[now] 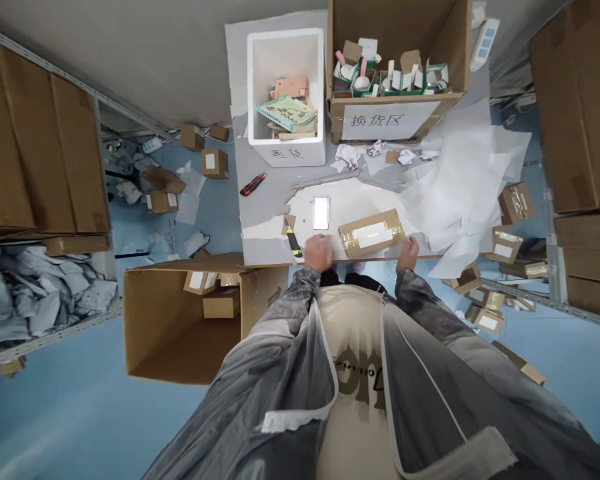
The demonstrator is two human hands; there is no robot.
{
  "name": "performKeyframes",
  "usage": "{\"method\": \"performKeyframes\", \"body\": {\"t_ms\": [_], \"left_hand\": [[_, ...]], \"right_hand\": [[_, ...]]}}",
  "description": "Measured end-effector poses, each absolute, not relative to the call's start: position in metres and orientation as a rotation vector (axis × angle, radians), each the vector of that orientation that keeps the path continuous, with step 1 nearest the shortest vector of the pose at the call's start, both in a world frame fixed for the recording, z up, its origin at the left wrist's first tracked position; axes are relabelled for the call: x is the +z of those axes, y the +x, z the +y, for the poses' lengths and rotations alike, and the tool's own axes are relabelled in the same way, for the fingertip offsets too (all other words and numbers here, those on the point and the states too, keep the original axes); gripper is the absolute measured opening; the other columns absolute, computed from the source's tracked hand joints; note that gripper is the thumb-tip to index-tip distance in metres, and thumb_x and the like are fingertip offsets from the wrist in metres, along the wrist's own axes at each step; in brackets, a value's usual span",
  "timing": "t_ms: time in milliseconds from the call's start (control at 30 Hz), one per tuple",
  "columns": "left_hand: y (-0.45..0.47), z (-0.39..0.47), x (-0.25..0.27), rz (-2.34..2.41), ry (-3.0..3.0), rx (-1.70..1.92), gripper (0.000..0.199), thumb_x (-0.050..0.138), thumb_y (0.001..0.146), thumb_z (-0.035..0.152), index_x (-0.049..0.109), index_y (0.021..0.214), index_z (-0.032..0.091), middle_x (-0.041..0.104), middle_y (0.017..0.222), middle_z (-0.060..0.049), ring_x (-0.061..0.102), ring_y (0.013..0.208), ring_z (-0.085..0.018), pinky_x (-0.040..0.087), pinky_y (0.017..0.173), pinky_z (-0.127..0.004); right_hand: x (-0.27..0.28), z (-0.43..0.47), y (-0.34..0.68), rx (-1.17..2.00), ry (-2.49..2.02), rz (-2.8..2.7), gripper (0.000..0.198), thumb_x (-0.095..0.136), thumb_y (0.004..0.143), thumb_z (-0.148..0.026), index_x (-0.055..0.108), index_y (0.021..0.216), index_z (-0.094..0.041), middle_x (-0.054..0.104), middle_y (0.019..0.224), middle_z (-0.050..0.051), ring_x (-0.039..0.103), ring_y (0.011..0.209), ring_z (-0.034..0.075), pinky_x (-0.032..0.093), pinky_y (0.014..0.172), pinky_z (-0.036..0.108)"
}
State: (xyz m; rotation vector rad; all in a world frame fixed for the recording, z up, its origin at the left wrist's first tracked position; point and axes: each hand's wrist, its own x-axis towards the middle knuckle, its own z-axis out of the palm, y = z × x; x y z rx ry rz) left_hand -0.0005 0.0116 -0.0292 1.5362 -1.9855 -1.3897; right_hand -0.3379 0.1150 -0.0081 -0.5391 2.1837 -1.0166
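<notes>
On the grey table (265, 200), a foam box (286, 93) holds booklets; both hands' grips, left (319, 253) and right (407, 253), rest closed, empty.

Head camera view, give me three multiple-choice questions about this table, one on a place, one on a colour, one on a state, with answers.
1. Where is the taped parcel?
A. in the foam box
B. on the table between the hands
C. on the floor

2. What colour is the foam box?
A. white
B. red
C. green

3. How is the left hand?
A. open flat
C. raised off the table
B. closed in a fist

Answers: 1 B, it lies at the table's near edge, left hand on one side, right hand on the other. 2 A, its walls are white. 3 B, its fingers are curled in.
</notes>
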Motion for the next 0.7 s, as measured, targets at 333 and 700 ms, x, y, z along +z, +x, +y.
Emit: {"method": "performKeyframes", "body": {"t_ms": [333, 700], "left_hand": [[0.086, -0.057, -0.043, -1.095, 2.523, -1.229, 0.03, 0.084, 0.108, 0.02, 0.057, 0.122, 0.022, 0.067, 0.115, -0.011, 0.067, 0.125, -0.031, 0.057, 0.101, -0.039], [0.058, -0.025, 0.02, -1.242, 1.957, -1.622, 0.054, 0.035, 0.131, 0.069, 0.067, 0.133, 0.025, 0.059, 0.089, 0.001, 0.058, 0.069, -0.018, 0.052, 0.067, -0.032]], "right_hand": [[0.001, 0.094, -0.338, -0.935, -0.478, 2.18, 0.061, 0.086, 0.091, -0.067, 0.069, 0.13, -0.024, 0.078, 0.153, 0.02, 0.07, 0.141, 0.036, 0.06, 0.128, 0.05], [-0.011, 0.098, -0.325, -0.984, -0.455, 2.122, 0.036, 0.082, 0.099, -0.049, 0.067, 0.12, -0.025, 0.081, 0.145, 0.017, 0.07, 0.134, 0.03, 0.056, 0.127, 0.041]]}}
